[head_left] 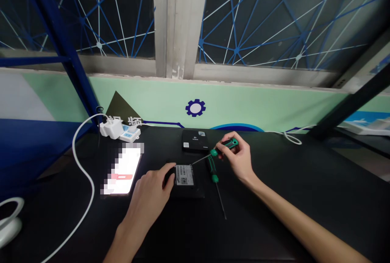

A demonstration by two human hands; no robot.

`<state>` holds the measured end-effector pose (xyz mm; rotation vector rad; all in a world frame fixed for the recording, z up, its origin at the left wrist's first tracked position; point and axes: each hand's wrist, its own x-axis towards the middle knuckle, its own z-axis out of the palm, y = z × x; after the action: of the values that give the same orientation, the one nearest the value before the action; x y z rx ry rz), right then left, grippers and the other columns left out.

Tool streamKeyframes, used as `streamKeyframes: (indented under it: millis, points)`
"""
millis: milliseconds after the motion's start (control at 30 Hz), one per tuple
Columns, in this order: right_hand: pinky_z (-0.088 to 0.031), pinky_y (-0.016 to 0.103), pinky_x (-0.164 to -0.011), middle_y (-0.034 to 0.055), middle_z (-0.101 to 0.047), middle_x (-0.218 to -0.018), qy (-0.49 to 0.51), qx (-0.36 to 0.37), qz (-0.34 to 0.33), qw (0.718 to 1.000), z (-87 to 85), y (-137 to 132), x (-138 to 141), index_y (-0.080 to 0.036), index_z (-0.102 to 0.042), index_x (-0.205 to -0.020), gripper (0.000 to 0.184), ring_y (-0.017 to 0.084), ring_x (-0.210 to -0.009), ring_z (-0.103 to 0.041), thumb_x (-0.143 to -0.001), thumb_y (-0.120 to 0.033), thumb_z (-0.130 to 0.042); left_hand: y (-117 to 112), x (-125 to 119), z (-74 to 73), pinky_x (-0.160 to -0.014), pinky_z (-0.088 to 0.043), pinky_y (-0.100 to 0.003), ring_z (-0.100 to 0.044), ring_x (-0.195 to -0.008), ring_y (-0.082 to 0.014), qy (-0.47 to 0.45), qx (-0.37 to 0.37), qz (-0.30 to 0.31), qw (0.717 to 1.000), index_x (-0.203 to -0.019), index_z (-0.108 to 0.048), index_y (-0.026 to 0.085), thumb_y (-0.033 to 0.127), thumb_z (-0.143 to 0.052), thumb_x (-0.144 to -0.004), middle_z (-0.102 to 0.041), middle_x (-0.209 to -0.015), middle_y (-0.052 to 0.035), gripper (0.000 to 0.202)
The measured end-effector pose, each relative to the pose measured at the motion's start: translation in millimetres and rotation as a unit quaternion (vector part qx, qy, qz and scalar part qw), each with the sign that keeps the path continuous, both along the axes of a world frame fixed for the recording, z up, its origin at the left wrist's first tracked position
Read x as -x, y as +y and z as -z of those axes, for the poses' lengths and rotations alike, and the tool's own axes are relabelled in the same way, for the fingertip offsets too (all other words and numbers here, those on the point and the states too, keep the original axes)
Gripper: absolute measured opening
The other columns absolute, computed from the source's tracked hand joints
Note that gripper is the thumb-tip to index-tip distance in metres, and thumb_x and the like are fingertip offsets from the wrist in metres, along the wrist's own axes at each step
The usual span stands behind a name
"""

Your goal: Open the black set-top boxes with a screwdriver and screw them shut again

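A flat black electronic box with a printed label lies on the dark table. At its left side, my left hand is closed on the edge, thumb and fingers against it. My right hand grips a screwdriver by its green and black handle. The shaft slants down to the left, and its tip is at the box's far edge, by the label's upper right corner. Whether the tip sits on a screw is too small to tell. A second green-handled screwdriver lies to the right of the box.
Behind the box lies another black case with a small printed code. A lit, blurred-out phone rests to the left. Further back are a white power strip and plug adapter; a white cable curves down the left side.
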<state>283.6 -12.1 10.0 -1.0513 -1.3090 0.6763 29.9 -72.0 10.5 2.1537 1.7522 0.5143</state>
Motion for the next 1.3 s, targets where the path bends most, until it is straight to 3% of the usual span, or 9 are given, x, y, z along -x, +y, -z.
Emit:
streamKeyframes:
  millis: [133, 300, 767, 1000, 1300]
  points:
    - [-0.04, 0.02, -0.039, -0.0036, -0.061, -0.063, -0.005, 0.017, -0.028, 0.999, 3.9, -4, 7, -0.022, -0.051, -0.083, 0.031, 0.011, -0.043, -0.056, -0.077, -0.038, -0.076, -2, -3, -3.3, -0.053, -0.036, -0.024, -0.056, -0.052, -0.0135, -0.002, -0.017, 0.035, 0.999, -0.128, -0.064, 0.037, 0.031, -0.043, -0.1, -0.057, -0.059, 0.0058, 0.036]
    - [-0.039, 0.02, -0.039, -0.0034, -0.06, -0.064, -0.004, 0.036, -0.039, 0.999, 8.2, -8, 15, -0.022, -0.051, -0.082, 0.034, 0.011, -0.044, -0.057, -0.076, -0.041, -0.078, -3, -4, -0.9, -0.058, -0.039, -0.025, -0.058, -0.056, -0.0146, 0.02, -0.04, 0.061, 0.997, -0.126, -0.067, 0.038, 0.032, -0.045, -0.1, -0.061, -0.061, 0.0045, 0.035]
    - [-0.043, 0.02, -0.042, -0.0053, -0.058, -0.06, 0.032, 0.038, -0.034, 0.998, 10.7, -3, 12, -0.022, -0.052, -0.082, 0.032, 0.011, -0.044, -0.056, -0.076, -0.04, -0.078, -3, -2, 0.0, -0.059, -0.04, -0.025, -0.063, -0.063, -0.0143, -0.014, -0.042, 0.055, 0.998, -0.124, -0.068, 0.037, 0.031, -0.045, -0.099, -0.074, -0.08, 0.0023, 0.035]
    - [-0.043, 0.02, -0.042, -0.0051, -0.059, -0.061, 0.033, 0.046, -0.049, 0.997, 12.9, -2, 12, -0.022, -0.052, -0.083, 0.031, 0.011, -0.044, -0.057, -0.078, -0.039, -0.078, -2, -3, -2.2, -0.053, -0.035, -0.024, -0.058, -0.053, -0.0137, -0.016, -0.058, 0.038, 0.997, -0.111, -0.075, 0.035, 0.03, -0.047, -0.097, -0.066, -0.063, 0.0043, 0.031]
    - [-0.044, 0.021, -0.042, -0.0049, -0.059, -0.06, 0.039, 0.051, -0.048, 0.997, 10.3, -3, 13, -0.022, -0.052, -0.082, 0.032, 0.011, -0.044, -0.056, -0.076, -0.04, -0.078, -2, -3, -3.4, -0.053, -0.037, -0.025, -0.059, -0.056, -0.0153, 0.003, -0.039, 0.028, 0.999, -0.117, -0.072, 0.032, 0.033, -0.045, -0.097, -0.062, -0.063, 0.003, 0.034]
